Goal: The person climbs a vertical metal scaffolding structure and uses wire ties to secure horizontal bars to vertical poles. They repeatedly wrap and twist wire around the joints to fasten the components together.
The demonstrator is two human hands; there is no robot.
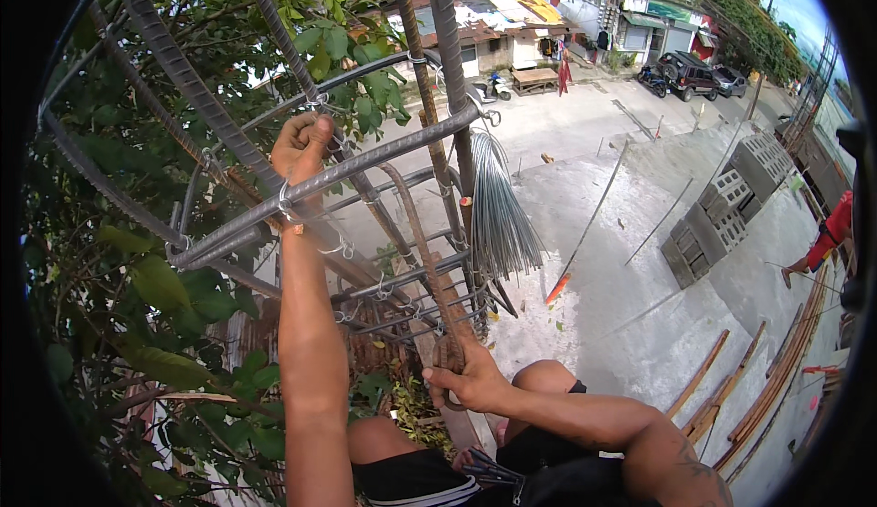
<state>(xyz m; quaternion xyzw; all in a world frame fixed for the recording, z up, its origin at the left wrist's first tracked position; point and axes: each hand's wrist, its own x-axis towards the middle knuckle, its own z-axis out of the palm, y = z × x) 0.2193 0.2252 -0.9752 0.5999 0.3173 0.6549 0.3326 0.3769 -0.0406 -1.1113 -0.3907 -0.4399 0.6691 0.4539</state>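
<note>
A cage of ribbed steel bars and square stirrups [393, 146] stands in front of me, bound at its crossings with thin wire. My left hand [304, 146] reaches into it past the near stirrup, thumb and fingers closed on tie wire [341, 143] by a bar crossing. Lower right, my right hand [470, 379] grips the looped lower end of a rusty bent steel rod [420, 237]. The rod's curved top rests near the stirrup. Beside the right-hand bars hangs a bundle of cut tie wire [496, 205].
Leafy branches [174, 288] crowd the left. Far below at right are a concrete surface [585, 224], stacked hollow blocks [726, 201], long wooden poles [781, 365] and thin upright bars. A person in red [829, 233] is at the right rim. Parked vehicles [690, 73] line the street.
</note>
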